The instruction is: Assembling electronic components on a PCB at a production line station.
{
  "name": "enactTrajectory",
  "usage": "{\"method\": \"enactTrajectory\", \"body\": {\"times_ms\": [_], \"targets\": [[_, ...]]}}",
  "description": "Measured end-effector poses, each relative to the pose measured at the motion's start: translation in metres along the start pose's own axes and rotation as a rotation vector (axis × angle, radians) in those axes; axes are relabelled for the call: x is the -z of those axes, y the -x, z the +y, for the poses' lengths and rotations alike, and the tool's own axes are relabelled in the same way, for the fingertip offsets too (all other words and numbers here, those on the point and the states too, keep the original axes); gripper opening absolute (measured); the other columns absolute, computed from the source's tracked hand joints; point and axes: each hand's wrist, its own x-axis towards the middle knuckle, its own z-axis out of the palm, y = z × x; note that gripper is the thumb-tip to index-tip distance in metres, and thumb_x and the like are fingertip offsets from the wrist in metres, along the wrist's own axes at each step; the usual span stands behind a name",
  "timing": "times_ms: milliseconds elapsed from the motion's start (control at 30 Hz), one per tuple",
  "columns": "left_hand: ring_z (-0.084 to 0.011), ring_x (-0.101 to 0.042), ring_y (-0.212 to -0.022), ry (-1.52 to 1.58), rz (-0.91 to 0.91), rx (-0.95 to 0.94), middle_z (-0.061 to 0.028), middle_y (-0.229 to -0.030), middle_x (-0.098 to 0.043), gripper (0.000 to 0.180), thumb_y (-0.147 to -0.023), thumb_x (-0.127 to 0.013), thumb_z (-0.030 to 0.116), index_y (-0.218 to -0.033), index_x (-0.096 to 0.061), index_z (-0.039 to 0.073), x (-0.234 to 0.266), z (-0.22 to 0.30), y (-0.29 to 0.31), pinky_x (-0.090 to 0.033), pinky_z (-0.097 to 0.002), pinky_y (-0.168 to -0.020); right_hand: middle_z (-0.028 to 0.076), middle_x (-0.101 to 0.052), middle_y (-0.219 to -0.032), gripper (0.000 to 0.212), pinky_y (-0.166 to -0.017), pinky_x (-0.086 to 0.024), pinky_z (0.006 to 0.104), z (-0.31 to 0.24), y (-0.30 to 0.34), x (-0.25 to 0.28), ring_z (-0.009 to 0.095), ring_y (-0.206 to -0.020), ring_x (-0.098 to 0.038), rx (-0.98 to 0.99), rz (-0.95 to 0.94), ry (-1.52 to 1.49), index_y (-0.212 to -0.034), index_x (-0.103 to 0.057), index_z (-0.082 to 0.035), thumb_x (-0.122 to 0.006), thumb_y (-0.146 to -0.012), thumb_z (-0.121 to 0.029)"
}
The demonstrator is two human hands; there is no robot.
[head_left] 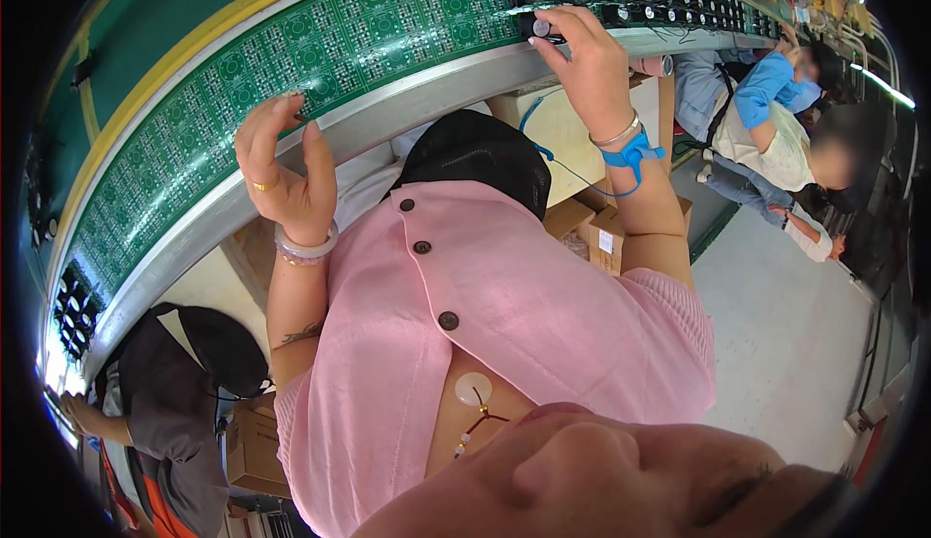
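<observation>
Left hand: 10 o'clock, thumb and fingers apart near green circuit boards
Right hand: 1 o'clock, pinching a black round component

The head-worn fisheye camera looks downward, quite near — to the left hand, the right hand and the board line's near metal edge.

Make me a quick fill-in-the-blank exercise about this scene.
The right hand has a small round part between finger and ____.
A gold ____ circles a finger of the left hand.
The blue strap circles the ____ wrist.
The circuit boards are ____.

Missing words: thumb; ring; right; green.
</observation>
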Motion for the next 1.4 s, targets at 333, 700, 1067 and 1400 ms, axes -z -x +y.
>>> {"method": "enactTrajectory", "body": {"times_ms": [333, 700, 1067, 1400], "targets": [[-0.0264, -0.057, -0.091, -0.011, -0.031, 0.011, -0.0119, -0.097, -0.06, 0.041, -0.073, -0.056, -0.012, -0.112, -0.052, 0.001, 0.006, -0.001, 0.001, -0.046, -0.036, -0.082, 0.006, -0.059, -0.093, 0.025, -0.064, -0.051, 0.0318, -0.005, -0.006, 0.006, 0.024, -0.075, -0.061, 0.037, -0.064, 0.08, -0.096, -0.061, -0.006, -0.069, -0.072, -0.006], [-0.027, -0.057, -0.091, -0.026, -0.055, -0.022, -0.0107, -0.094, -0.062, 0.043, -0.072, -0.055, -0.013, -0.112, -0.053, 0.002, 0.008, 0.001, 0.003, -0.045, -0.0362, -0.082, 0.006, -0.059, -0.092, 0.025, -0.064, -0.051, 0.0331, -0.008, -0.003, 0.001, 0.026, -0.075, -0.061, 0.02, -0.069, 0.132, -0.097, -0.062, -0.006, -0.069, -0.073, -0.006], [-0.0253, -0.057, -0.089, -0.08, -0.031, -0.068, -0.0107, -0.09, -0.063, 0.04, -0.073, -0.056, -0.012, -0.111, -0.054, 0.001, 0.007, -0.003, -0.006, -0.044, -0.0339, -0.08, 0.007, -0.059, -0.101, 0.032, -0.07, -0.05, 0.0349, -0.008, -0.01, 0.002, 0.028, -0.085, -0.06, 0.048, -0.014, 0.072, -0.1, -0.061, -0.005, -0.07, -0.07, -0.014], [-0.0362, -0.043, -0.116, -0.429, -0.567, -0.273, -0.018, -0.128, -0.044, 0.062, -0.07, -0.071, 0.008, -0.127, -0.047, 0.006, -0.048, 0.03, -0.115, -0.038, -0.042, -0.096, 0.025, -0.026, -0.143, 0.109, -0.107, -0.016, 0.0572, 0.067, -0.102, 0.076, 0.041, -0.135, -0.016, -0.22, 0.019, 0.504, -0.14, -0.02, 0.001, -0.08, -0.059, -0.039]]}}
